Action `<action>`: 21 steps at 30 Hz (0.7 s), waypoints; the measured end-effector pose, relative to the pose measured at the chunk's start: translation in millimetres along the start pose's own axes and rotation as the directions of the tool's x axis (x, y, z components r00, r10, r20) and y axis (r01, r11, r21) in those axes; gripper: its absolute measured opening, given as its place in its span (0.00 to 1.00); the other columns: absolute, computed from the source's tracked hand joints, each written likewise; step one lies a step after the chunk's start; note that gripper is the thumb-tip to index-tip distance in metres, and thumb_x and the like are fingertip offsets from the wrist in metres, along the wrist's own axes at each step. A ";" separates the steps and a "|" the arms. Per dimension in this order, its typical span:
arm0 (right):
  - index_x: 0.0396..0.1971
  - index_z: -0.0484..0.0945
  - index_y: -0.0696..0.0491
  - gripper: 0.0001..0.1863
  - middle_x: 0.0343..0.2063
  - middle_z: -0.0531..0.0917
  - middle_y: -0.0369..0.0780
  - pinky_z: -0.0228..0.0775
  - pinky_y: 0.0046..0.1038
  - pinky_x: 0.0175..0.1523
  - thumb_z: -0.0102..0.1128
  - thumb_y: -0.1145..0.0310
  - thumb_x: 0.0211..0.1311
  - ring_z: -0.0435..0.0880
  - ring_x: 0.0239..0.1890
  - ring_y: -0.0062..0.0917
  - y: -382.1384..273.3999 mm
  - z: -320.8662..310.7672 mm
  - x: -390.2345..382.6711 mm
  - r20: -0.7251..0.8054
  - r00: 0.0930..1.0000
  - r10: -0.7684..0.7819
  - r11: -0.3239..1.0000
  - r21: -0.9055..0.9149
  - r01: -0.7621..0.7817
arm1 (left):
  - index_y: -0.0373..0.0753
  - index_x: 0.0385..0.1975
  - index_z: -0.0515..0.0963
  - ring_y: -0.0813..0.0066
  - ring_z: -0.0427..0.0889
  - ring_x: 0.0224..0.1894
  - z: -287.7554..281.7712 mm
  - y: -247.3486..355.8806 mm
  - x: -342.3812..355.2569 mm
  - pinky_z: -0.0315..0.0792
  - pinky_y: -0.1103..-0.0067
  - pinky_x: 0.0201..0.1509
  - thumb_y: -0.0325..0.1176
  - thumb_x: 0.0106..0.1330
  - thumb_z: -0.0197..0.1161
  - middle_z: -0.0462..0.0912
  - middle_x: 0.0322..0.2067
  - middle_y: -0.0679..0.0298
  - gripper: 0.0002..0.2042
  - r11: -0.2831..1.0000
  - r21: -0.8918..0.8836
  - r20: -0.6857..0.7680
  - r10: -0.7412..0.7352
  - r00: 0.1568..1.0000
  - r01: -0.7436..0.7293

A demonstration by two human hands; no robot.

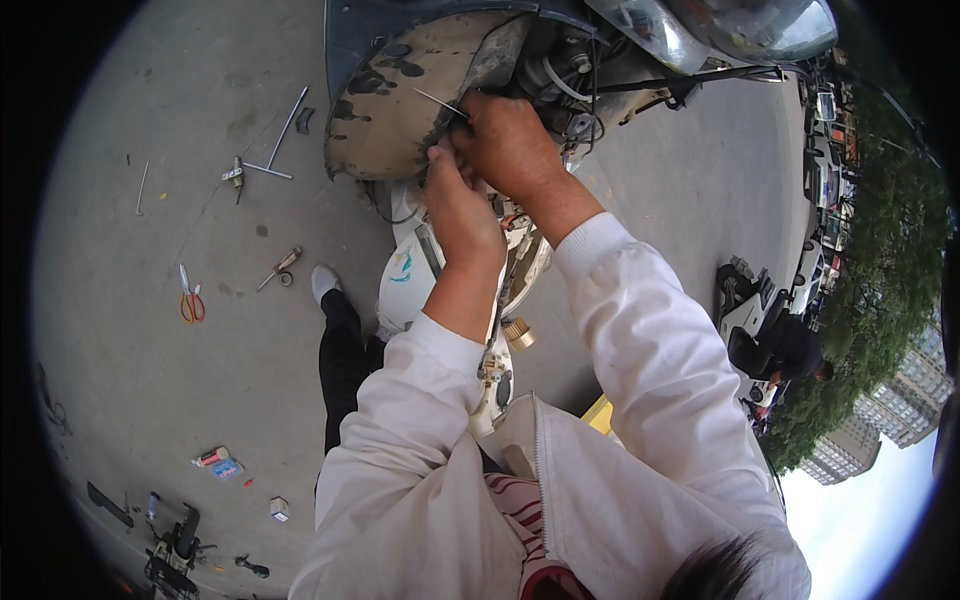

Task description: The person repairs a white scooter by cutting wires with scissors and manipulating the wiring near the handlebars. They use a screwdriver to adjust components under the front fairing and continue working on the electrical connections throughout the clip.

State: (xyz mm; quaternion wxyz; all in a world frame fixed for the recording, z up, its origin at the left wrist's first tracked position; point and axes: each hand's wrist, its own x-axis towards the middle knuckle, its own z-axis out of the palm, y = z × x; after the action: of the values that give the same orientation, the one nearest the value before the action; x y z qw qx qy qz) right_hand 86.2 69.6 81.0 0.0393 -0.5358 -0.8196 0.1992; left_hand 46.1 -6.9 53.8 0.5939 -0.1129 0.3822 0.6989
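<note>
My right hand (512, 150) is closed, and a thin metal rod (436, 101) juts out of its fingers to the left. Beside it, just below, my left hand (462, 212) has its fingers bent together; what they pinch, if anything, is hidden. Both hands meet at the lower right edge of a tan, dirt-spotted curved panel (385, 120) with a dark rim. Right of the panel, wiring and mechanical parts (570, 75) of a scooter lie exposed. White body panels (405, 275) of the scooter show below my hands.
On the ground at left lie a T-handle wrench (275, 165), scissors (190, 300), a screwdriver (281, 267), a tape roll (286, 280) and a small metal part (234, 176). Packages (222, 463) lie lower left. Another person (785, 345) is near a vehicle at right. A chrome rounded part (755, 25) sticks out above.
</note>
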 end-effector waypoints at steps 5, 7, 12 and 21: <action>0.27 0.77 0.60 0.09 0.26 0.81 0.52 0.74 0.43 0.39 0.60 0.69 0.51 0.80 0.33 0.50 3.8 -2.4 0.9 0.002 0.999 -0.046 0.999 0.009 0.046 | 0.32 0.55 0.70 0.68 0.76 0.50 -3.5 0.7 2.8 0.67 0.73 0.55 0.49 0.76 0.34 0.76 0.50 0.56 0.27 0.961 0.266 0.010 0.080 0.997 -0.080; 0.26 0.77 0.60 0.09 0.26 0.81 0.52 0.74 0.43 0.39 0.60 0.69 0.51 0.80 0.33 0.50 1.5 -5.5 0.8 0.018 0.999 -0.041 0.999 0.016 0.041 | 0.31 0.50 0.73 0.63 0.79 0.46 -6.5 2.2 2.4 0.69 0.71 0.51 0.50 0.75 0.35 0.79 0.46 0.54 0.27 0.869 0.475 0.046 0.133 0.990 -0.139; 0.26 0.77 0.60 0.08 0.27 0.81 0.53 0.73 0.43 0.40 0.59 0.69 0.52 0.80 0.34 0.51 0.5 -6.3 -0.6 0.043 0.997 -0.063 0.998 -0.008 0.063 | 0.31 0.43 0.75 0.47 0.78 0.43 -9.7 5.0 2.1 0.70 0.65 0.48 0.49 0.75 0.36 0.80 0.40 0.45 0.26 0.573 0.742 0.193 0.313 0.930 -0.347; 0.21 0.77 0.62 0.10 0.24 0.80 0.53 0.73 0.42 0.38 0.59 0.68 0.49 0.80 0.32 0.50 1.7 -1.8 4.8 0.014 0.993 -0.120 0.991 -0.060 0.121 | 0.32 0.48 0.75 0.42 0.76 0.44 -24.5 11.1 5.5 0.70 0.62 0.48 0.44 0.75 0.35 0.79 0.41 0.45 0.24 0.253 0.793 0.432 0.409 0.804 -0.555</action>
State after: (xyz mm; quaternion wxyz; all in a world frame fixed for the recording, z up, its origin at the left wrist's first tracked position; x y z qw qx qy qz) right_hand 86.2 75.0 81.3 0.0310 -0.4853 -0.8563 0.1742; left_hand 27.2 -19.2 38.1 0.3408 0.3902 0.6650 0.5380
